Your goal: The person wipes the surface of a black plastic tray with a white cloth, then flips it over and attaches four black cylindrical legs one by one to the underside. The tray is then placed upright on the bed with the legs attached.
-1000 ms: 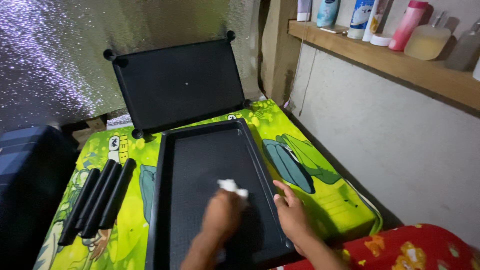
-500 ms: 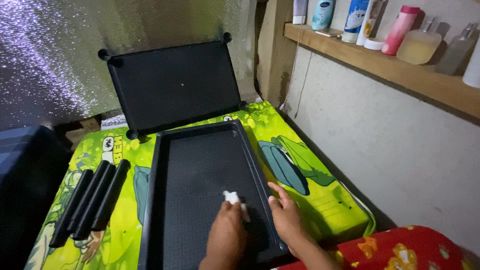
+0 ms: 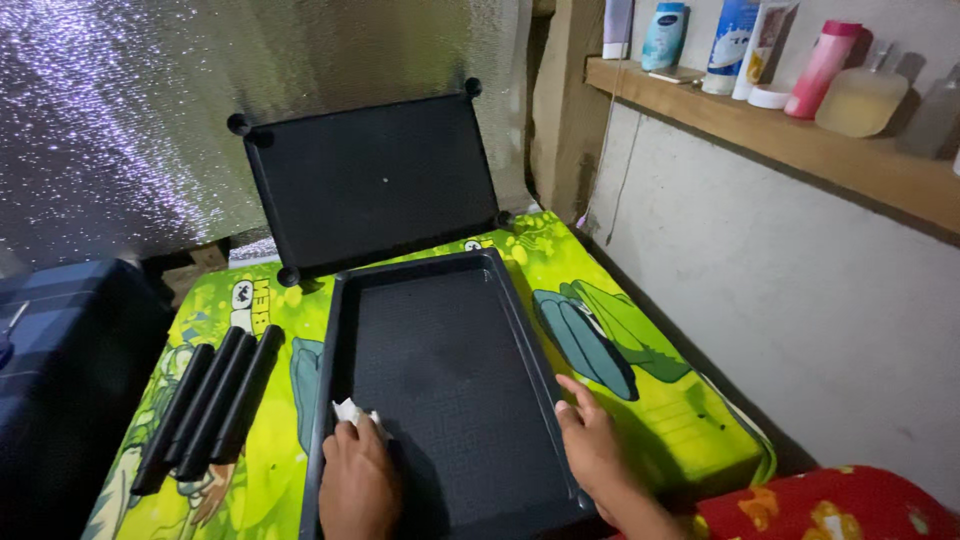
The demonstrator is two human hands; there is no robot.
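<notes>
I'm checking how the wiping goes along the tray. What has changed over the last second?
The left hand, pressing a small white cloth on the black tray, has slid from near the tray's right side across to its left wall. The right hand has kept to the tray's right rim. The second tray leaning at the back, the black tubes and the green cover lie as before.

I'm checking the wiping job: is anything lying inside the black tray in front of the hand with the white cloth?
Nothing visible does. The left hand presses the white cloth on the near left corner of the black tray, whose floor shows bare. The right hand rests on the right rim; the black tubes lie outside.
</notes>
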